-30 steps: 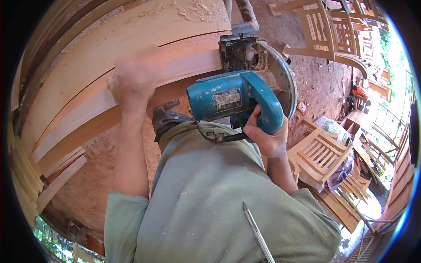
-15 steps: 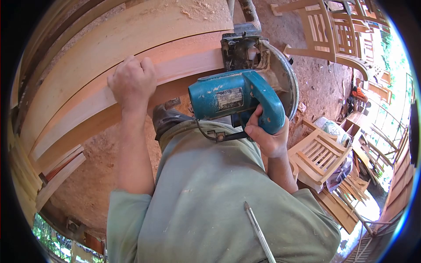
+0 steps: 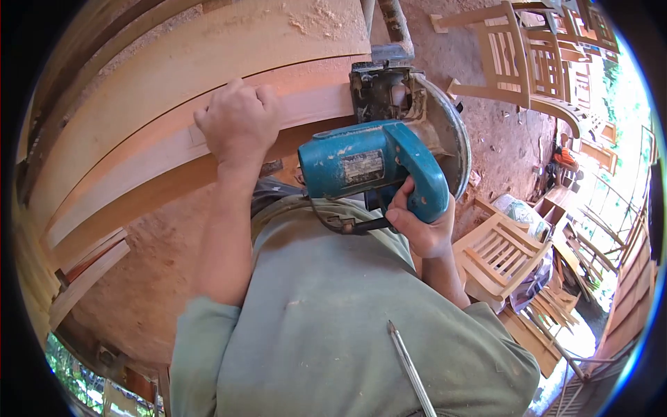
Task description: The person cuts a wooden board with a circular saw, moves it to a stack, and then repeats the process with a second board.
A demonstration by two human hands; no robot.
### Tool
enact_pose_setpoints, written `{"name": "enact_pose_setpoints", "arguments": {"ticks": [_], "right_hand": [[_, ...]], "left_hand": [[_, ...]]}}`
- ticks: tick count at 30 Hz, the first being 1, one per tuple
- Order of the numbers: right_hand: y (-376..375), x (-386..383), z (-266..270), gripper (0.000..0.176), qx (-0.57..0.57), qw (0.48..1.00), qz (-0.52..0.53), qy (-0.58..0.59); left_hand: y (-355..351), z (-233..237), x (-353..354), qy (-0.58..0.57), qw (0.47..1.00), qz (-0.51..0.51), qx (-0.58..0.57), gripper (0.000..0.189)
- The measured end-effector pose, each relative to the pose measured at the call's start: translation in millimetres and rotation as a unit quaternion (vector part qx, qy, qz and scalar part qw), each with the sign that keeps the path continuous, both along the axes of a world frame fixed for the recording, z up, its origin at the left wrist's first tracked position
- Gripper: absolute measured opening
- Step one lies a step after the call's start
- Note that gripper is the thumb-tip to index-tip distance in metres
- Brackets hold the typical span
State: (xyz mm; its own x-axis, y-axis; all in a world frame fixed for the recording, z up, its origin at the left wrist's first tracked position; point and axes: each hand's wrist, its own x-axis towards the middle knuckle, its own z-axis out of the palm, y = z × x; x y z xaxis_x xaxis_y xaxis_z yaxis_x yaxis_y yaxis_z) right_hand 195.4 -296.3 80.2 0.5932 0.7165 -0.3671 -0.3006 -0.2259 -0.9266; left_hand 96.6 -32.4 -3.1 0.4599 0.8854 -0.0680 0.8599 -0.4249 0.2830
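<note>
My right hand (image 3: 425, 226) is wrapped round the rear handle of a teal circular saw (image 3: 347, 163). The saw's base and round guard sit at the right end of a pale wooden plank (image 3: 313, 103). My left hand (image 3: 240, 121) is a closed fist over the plank's near edge, left of the saw. Its curled fingers hide whatever may be inside them. From the saw's handle a black cord (image 3: 368, 225) runs in front of my shirt.
A wide board (image 3: 208, 59) lies beyond the plank. Wooden chairs (image 3: 500, 55) stand at the upper right, and a slatted wooden piece (image 3: 497, 254) lies lower right beside scrap wood (image 3: 556, 299). A pen-like metal rod (image 3: 410, 365) shows against my shirt. Sawdust covers the ground (image 3: 146, 292).
My left fist has slid to the right along the plank, closer to the saw. The saw and my right hand have stayed nearly in place, and the view has shifted slightly.
</note>
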Motion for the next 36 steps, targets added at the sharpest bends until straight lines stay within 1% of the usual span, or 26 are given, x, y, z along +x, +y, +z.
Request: {"name": "enact_pose_setpoints", "arguments": {"ticks": [6, 13, 21, 30, 36], "right_hand": [[0.4, -1.1, 3.0, 0.036, -0.008, 1.000, 0.010, -0.019], [2.0, -0.2, 4.0, 0.035, -0.014, 1.000, 0.012, -0.017], [3.5, 0.9, 2.9, 0.037, -0.014, 0.999, 0.016, -0.034], [5.0, -0.6, 8.8, 0.038, -0.011, 1.000, 0.003, -0.009], [4.2, -0.7, 2.6, 0.039, -0.007, 1.000, 0.000, -0.016]], "left_hand": [[-3.7, -5.1, -4.3, -0.034, 0.999, -0.007, 0.040, 0.034], [-4.1, -4.5, -4.5, -0.016, 0.999, -0.013, 0.029, 0.033], [-4.0, -3.8, -4.4, -0.030, 0.999, -0.023, 0.035, 0.033], [-9.5, -5.6, -9.0, -0.034, 0.998, -0.028, 0.049, 0.032], [-6.6, -3.9, -6.2, -0.029, 0.998, -0.027, 0.046, 0.032]]}}
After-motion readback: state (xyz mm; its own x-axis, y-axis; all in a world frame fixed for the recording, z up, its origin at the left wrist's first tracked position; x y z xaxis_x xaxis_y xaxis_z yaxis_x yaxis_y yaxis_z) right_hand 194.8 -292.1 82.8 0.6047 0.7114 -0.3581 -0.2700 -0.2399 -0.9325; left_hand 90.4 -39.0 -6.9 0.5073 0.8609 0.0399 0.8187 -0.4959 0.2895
